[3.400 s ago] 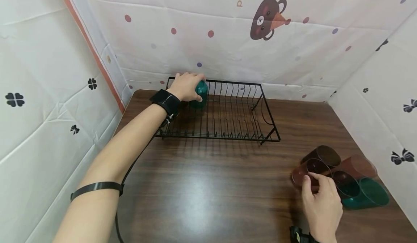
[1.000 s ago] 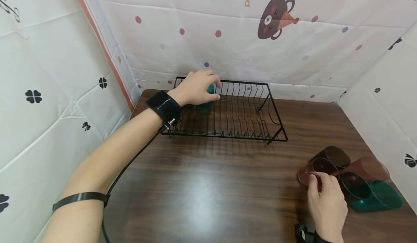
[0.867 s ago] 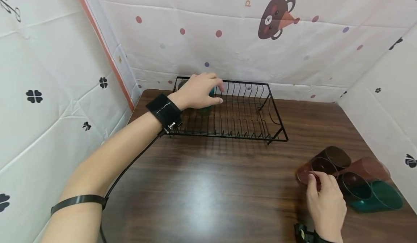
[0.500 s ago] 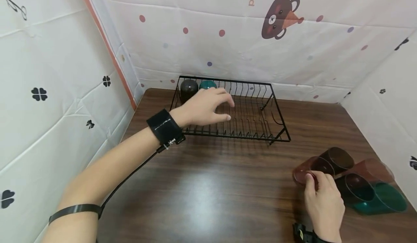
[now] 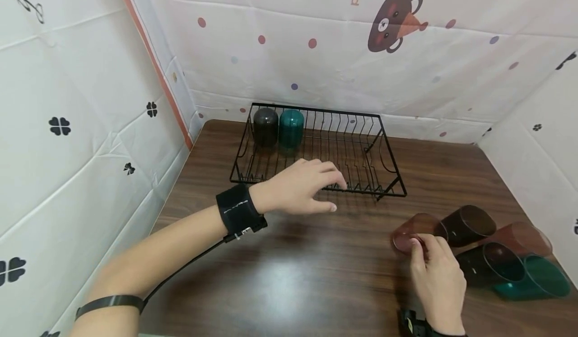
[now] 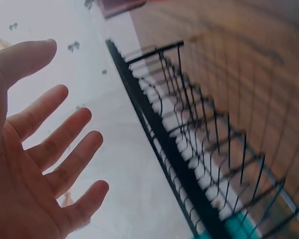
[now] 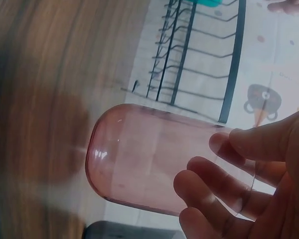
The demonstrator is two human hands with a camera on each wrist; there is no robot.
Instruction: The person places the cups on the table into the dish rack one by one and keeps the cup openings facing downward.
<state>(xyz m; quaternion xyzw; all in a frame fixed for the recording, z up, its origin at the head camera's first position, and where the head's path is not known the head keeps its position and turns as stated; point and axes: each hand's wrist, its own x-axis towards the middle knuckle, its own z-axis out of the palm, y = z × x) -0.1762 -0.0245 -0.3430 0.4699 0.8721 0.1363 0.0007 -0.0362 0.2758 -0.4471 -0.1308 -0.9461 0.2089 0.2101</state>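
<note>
- On my feed a brown wood-grain table fills the space, glossy with a pale patch of glare near the front.
- The back wall is creased white sheeting with coloured dots and a sideways bear print; the left wall has dark clovers and an orange stripe.
- Against the back wall I see a black wire rack, holding a dark cup and a teal cup side by side, upside down.
- I see the left hand over the rack's front edge, fingers spread and thumb apart, holding nothing.
- The right hand pinches a pink cup near its rim, at the table's right; I can't tell whether its base touches the wood.
- Beside it, four more cups stand clustered near the right wall.
</note>
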